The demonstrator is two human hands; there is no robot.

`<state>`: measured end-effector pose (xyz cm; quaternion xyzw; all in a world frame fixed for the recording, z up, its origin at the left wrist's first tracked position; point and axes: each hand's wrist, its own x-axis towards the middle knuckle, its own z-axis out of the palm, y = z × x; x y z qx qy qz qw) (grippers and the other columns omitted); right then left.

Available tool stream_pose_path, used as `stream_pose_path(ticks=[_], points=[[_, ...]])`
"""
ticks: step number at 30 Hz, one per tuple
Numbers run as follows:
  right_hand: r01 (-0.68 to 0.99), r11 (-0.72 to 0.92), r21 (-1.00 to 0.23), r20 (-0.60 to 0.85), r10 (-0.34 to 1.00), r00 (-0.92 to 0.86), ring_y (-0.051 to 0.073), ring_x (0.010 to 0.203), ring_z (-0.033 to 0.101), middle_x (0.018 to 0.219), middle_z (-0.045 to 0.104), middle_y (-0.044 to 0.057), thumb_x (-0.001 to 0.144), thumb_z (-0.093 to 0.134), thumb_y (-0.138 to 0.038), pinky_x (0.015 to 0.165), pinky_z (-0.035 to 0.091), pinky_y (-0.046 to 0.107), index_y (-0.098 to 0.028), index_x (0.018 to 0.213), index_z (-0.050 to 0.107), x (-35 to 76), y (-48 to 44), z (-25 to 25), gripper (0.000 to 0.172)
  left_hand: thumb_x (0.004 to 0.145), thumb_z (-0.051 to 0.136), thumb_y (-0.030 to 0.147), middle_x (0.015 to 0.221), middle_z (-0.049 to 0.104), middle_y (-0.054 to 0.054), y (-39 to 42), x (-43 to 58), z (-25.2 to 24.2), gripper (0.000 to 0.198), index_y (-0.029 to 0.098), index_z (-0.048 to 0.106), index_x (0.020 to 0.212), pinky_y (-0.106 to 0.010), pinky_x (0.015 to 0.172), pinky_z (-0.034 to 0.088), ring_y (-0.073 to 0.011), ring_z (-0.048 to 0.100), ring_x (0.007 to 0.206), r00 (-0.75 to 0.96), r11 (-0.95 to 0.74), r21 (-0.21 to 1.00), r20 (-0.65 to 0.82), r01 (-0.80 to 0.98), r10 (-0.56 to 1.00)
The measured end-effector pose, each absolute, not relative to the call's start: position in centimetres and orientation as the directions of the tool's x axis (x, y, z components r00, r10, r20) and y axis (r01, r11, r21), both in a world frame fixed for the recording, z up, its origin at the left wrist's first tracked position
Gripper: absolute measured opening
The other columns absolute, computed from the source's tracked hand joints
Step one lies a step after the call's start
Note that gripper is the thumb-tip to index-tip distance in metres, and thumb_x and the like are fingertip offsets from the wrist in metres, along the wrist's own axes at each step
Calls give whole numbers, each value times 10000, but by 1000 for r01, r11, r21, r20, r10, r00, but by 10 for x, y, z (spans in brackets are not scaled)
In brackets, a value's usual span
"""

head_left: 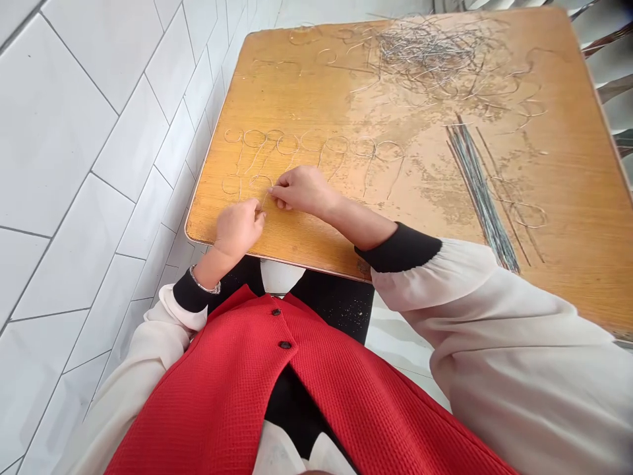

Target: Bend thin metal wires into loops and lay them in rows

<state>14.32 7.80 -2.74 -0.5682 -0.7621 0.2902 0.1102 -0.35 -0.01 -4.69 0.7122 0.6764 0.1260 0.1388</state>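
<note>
Between my two hands is a thin wire bent into a loop, just above the near left part of the wooden table. My left hand is closed, thumb and forefinger pinching the wire's lower end. From the other side, my right hand pinches the same wire near the loop, fingers closed. The exact grip points are partly hidden by the fingers. Another wire loop with a straight tail lies just left of it. Beyond my hands, several similar wire loops lie in a row, tails toward me.
A tangled pile of wire covers the table's far side. On the right lies a bundle of straight, dark wires, with a few loose pieces and a looped wire beside it. A white tiled wall runs close along the left.
</note>
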Motion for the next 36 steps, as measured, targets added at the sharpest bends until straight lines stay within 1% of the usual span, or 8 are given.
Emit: stream_pose_path(ticks=[3, 6, 9, 12, 20, 25, 31, 36], points=[[820, 282, -499, -72, 929, -364, 176, 643, 634, 657, 700, 62, 888, 584, -204, 669, 457, 302, -155, 635, 679, 154, 69, -31, 275, 990, 563, 360, 858, 765, -80, -7, -9, -42, 253, 166, 718, 1038, -336, 731, 481, -230, 701, 818, 42, -42, 390, 9, 920, 999], [778, 492, -390, 122, 866, -485, 227, 776, 674, 835, 757, 109, 933, 541, -237, 728, 488, 341, -154, 841, 763, 163, 48, -38, 254, 1007, 500, 314, 905, 767, -95, -6, -23, -36, 270, 163, 723, 1009, -333, 754, 496, -216, 698, 815, 17, -59, 418, 102, 906, 995], [620, 732, -282, 290, 681, -672, 290, 985, 684, 1148, 756, 158, 987, 495, -271, 854, 541, 423, -159, 1114, 759, 167, 20, -47, 313, 979, 443, 175, 1131, 756, -99, 5, -38, -36, 295, 177, 709, 1106, -325, 903, 515, -209, 701, 1015, 93, -211, 412, 288, 886, 953], [477, 852, -216, 337, 524, -782, 332, 1187, 630, 1359, 677, 174, 1008, 487, -270, 979, 548, 501, -150, 1256, 707, 165, -1, -58, 352, 963, 413, 131, 1331, 691, -84, 18, -43, -44, 376, 184, 670, 1232, -354, 1058, 484, -216, 638, 1227, 250, -387, 378, 363, 841, 898], [413, 892, -184, 314, 451, -835, 318, 1185, 644, 1297, 714, 158, 1029, 453, -217, 997, 585, 491, -114, 1181, 731, 163, -15, -67, 334, 954, 503, 194, 1130, 718, -101, 44, -44, -59, 265, 209, 708, 1122, -358, 989, 513, -237, 666, 1069, 188, -327, 395, 349, 859, 918], [422, 889, -177, 335, 457, -824, 319, 1230, 650, 1318, 695, 201, 1030, 452, -201, 1023, 594, 484, -54, 1269, 690, 172, -33, -67, 368, 954, 424, 120, 1277, 692, -104, 38, -40, -57, 373, 188, 689, 1207, -411, 1076, 471, -247, 630, 1203, 365, -454, 346, 294, 821, 884], [430, 879, -205, 381, 476, -792, 296, 1283, 640, 1352, 682, 176, 1031, 407, -150, 1025, 602, 478, -121, 1298, 684, 175, -43, -80, 386, 913, 384, 46, 1482, 604, -140, 23, -40, -70, 503, 153, 629, 1339, -490, 1128, 450, -276, 565, 1380, 550, -597, 282, 233, 751, 802], [396, 885, -246, 474, 466, -747, 280, 1250, 649, 1300, 703, 183, 1024, 407, -114, 988, 612, 441, -109, 1268, 695, 171, -50, -92, 377, 913, 355, 31, 1515, 578, -130, 25, -51, -81, 523, 127, 611, 1359, -445, 1170, 452, -236, 552, 1409, 601, -635, 319, 210, 704, 771]])
